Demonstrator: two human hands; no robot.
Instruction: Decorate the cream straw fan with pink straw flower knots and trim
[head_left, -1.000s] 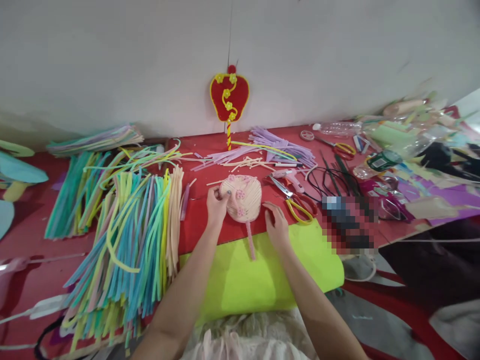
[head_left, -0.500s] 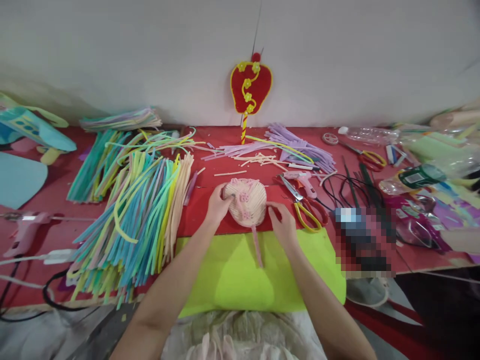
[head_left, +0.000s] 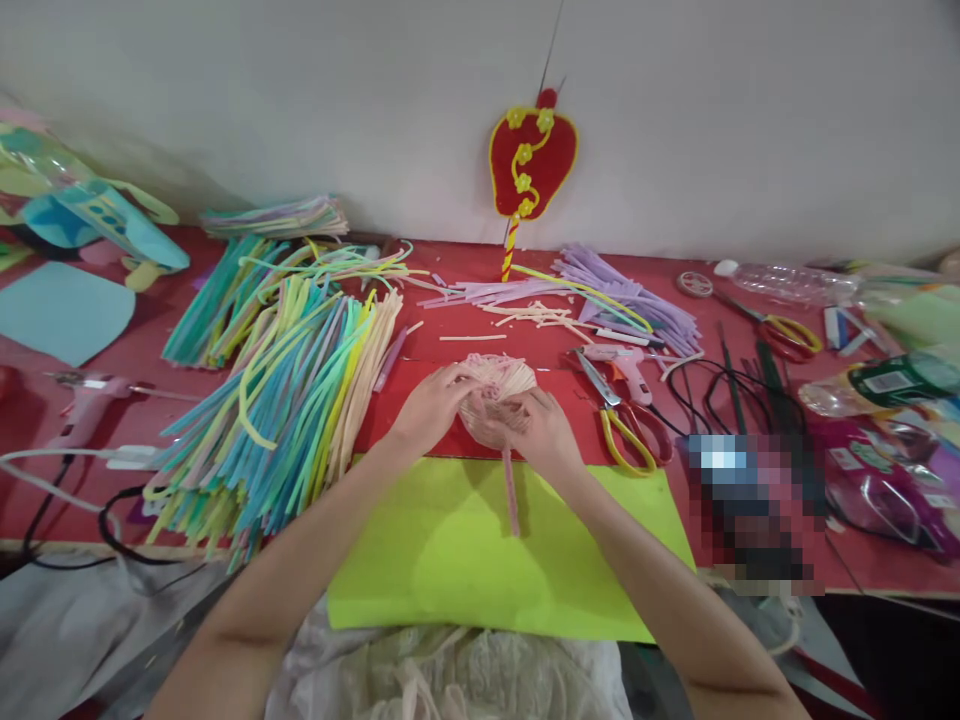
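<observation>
A small cream hand fan (head_left: 517,378), made of fuzzy stems with pink flowers and a thin pink handle (head_left: 512,495), lies over the red and lime-green surfaces. My left hand (head_left: 431,408) grips its left side, with fingertips at the flowers on its face. From the right, my right hand (head_left: 546,430) is closed at the lower right part of the fan, its fingers bent over the face. Both hands cover part of the fan, and whether a small piece sits between the fingertips cannot be made out. A lime-green sheet (head_left: 480,560) lies beneath the handle.
Pipe cleaners (head_left: 300,400) in many colours are heaped at the left. Scissors (head_left: 630,430) and a pink glue gun (head_left: 626,370) lie right of my hands. A red fan with yellow flowers (head_left: 544,170) stands against the wall. Plastic bottles (head_left: 885,385) lie at the far right.
My right hand has moved left from beside the fan onto its face. My left fingers have shifted further over the flowers. The fan looks more tilted, and the camera view has shifted.
</observation>
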